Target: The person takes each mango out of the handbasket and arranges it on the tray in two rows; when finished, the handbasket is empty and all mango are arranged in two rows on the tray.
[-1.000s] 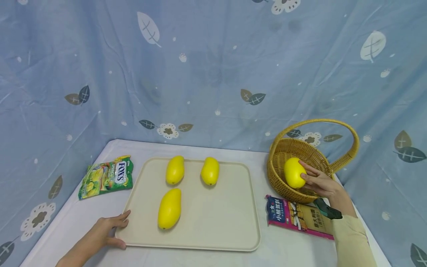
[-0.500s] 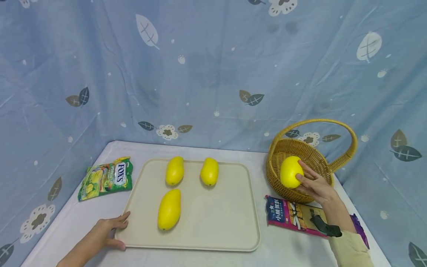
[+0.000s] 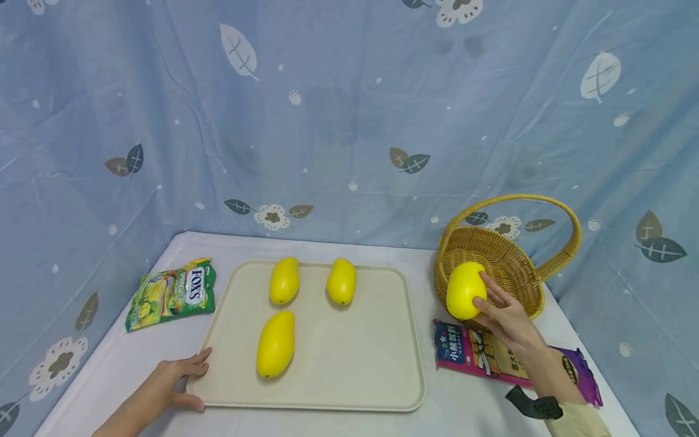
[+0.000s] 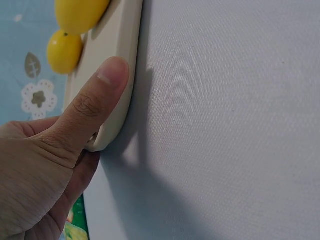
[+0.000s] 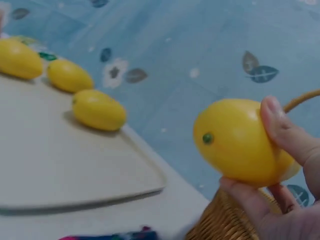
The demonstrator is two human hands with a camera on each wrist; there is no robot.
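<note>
My right hand [image 3: 510, 321] holds a yellow mango [image 3: 465, 290] between thumb and fingers. In the head view the mango overlaps the near left rim of the wicker basket [image 3: 537, 297]; the right wrist view shows its green stem spot, with the basket below. My left hand [image 3: 172, 385] grips the near left corner of a beige tray [image 3: 355, 364], its thumb along the front rim in the left wrist view. Three more mangoes lie on the tray: one far left [image 3: 284, 280], one far middle [image 3: 341, 281] and a larger one nearer [image 3: 275, 344].
A green candy bag [image 3: 173, 294] lies left of the tray. Right of the tray, in front of the basket, lies a pasta packet [image 3: 469, 352], with a purple packet [image 3: 587, 376] partly behind my right forearm. A blue patterned curtain [image 3: 327, 121] borders the white table [image 3: 415, 419].
My right hand has brought the mango from inside the basket's outline leftward and nearer, to its front left rim. The left hand stays at the tray corner.
</note>
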